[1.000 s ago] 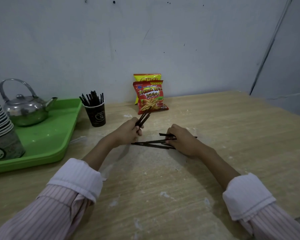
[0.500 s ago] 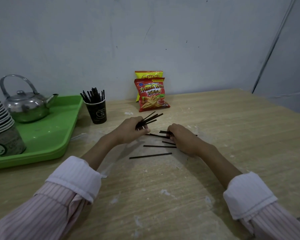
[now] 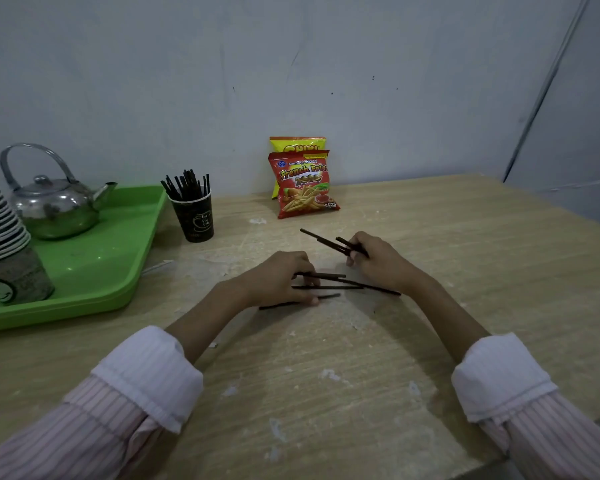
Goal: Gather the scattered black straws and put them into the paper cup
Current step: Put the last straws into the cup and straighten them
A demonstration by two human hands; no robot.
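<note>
Black straws [image 3: 326, 242] in right-hand grip [image 3: 374, 261], long axes toward far-left.

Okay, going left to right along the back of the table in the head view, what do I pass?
Stack of cups → metal kettle on the green tray → paper cup holding black straws → red French fries bag.

My pale wooden worktop [image 3: 447, 271] carries a black paper cup [image 3: 194, 218] of straws; left of the cup lies a green tray [image 3: 94, 271]; right of it, by the wall, stand two snack bags [image 3: 303, 185]; nearer me than the cup lie loose black straws [image 3: 329, 287].
</note>
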